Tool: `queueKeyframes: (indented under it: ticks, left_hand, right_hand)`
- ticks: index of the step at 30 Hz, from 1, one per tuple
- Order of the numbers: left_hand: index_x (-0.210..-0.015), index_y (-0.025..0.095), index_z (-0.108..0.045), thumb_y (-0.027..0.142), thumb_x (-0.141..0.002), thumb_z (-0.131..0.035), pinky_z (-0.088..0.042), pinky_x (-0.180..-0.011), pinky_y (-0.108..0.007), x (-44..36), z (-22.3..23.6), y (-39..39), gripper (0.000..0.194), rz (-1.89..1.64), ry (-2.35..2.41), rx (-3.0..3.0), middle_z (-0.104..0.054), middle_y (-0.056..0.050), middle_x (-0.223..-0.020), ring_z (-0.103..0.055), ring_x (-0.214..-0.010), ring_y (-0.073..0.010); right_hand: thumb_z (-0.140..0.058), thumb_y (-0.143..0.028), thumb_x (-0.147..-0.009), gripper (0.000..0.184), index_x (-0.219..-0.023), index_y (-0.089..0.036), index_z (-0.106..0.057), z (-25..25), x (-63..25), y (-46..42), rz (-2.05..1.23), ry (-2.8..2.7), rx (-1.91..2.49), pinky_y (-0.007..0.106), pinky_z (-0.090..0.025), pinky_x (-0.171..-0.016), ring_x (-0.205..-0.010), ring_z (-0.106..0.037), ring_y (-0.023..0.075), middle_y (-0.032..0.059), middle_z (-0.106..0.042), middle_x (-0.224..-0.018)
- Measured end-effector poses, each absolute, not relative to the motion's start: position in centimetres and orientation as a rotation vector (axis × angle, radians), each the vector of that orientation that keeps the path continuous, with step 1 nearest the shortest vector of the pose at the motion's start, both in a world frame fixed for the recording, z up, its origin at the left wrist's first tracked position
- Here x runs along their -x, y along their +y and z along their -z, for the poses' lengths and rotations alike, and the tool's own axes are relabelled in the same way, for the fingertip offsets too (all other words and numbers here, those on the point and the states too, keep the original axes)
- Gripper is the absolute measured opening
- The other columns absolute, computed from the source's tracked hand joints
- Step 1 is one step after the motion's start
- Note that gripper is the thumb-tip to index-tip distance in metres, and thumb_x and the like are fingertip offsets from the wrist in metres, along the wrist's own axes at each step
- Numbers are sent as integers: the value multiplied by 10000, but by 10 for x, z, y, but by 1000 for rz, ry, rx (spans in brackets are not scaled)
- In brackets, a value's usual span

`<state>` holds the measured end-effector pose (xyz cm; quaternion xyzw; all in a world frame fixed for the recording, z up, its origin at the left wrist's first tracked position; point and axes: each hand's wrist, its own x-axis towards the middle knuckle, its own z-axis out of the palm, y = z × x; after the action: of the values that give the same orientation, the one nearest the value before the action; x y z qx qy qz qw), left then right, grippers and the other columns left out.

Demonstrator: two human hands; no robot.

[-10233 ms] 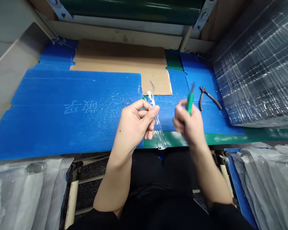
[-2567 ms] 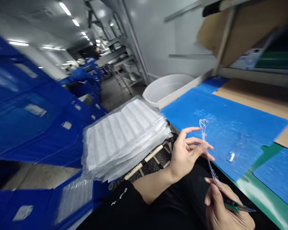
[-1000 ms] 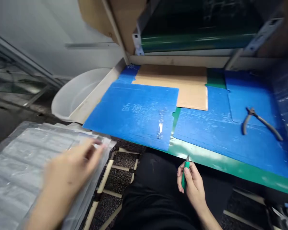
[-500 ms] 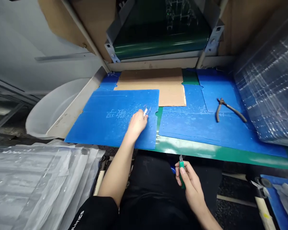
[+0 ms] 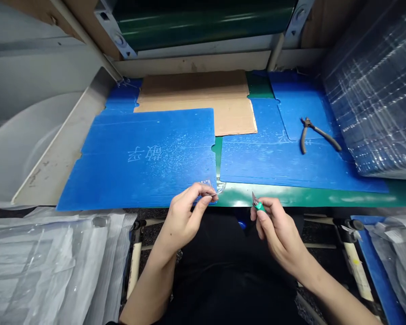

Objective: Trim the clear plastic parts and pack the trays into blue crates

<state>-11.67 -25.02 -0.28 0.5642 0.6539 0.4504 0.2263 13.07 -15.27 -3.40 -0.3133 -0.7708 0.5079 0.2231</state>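
Head view: over blue board (image 5: pixel 138 158), left hand (image 5: pixel 186 221) pinches plastic (image 5: pixel 206 186), right hand (image 5: pixel 280 230) grips knife (image 5: pixel 259 206).

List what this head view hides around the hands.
Head view:
Clear plastic piece: held in, and partly hidden by, the left hand; outline too faint.
Green-handled craft knife: handle mostly hidden by the right hand; blade too small.
White round tub: cut off by the left edge.
Clear-wrapped stack: cut off by the top and right edges.
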Motion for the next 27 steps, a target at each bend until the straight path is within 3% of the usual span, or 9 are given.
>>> queueKeyframes:
  ticks: [2, 5, 10, 16, 27]
  left_hand:
    - [-1136, 208, -656, 167, -1113, -530, -531, -859, -309, 117, 0, -254, 134, -1181, 1817, -1799, -737, -47, -1012, -701, -935, -169]
    - [-1144, 187, -643, 198, -1117, -525, -459, -759, -339, 118, -1, -254, 121, -1151, 1783, -2046, -713, -58, -936, -637, -821, -179]
    - [-1014, 184, -664, 332, -1135, -577, -403, -725, -354, 116, 4, -249, 210, -1313, 1714, -2210, -715, -31, -786, -602, -679, -156]
    - [-1015, 196, -701, 352, -1133, -586, -466, -753, -360, 114, 10, -251, 227, -1352, 1753, -2190, -775, -37, -824, -695, -720, -166]
    - [-1047, 201, -705, 336, -1114, -629, -470, -782, -371, 116, 8, -253, 169, -1274, 1792, -2297, -796, -29, -820, -738, -722, -182]
  right_hand:
    - [-415, -259, -1188, 143, -1270, -226, -527, 22, -127, -148, -1159, -2272, 770, 276, -474, -640, -667, -617, 136, -11, -647, -874]
    - [-446, -171, -1153, 237, -1368, -194, -544, 5, -123, -145, -843, -2390, 630, 299, -519, -738, -851, -706, 181, 65, -715, -1060]
    - [-502, -176, -1149, 326, -1461, -172, -597, -11, -125, -148, -609, -2523, 595, 288, -439, -621, -665, -586, 142, 15, -641, -902]
    - [-553, -187, -1134, 323, -1443, -158, -640, -13, -126, -154, -570, -2554, 598, 307, -438, -641, -674, -566, 147, 13, -628, -868]
    - [-523, -186, -1147, 319, -1438, -149, -648, -17, -128, -155, -763, -2546, 611, 302, -426, -600, -653, -555, 132, 14, -609, -856]
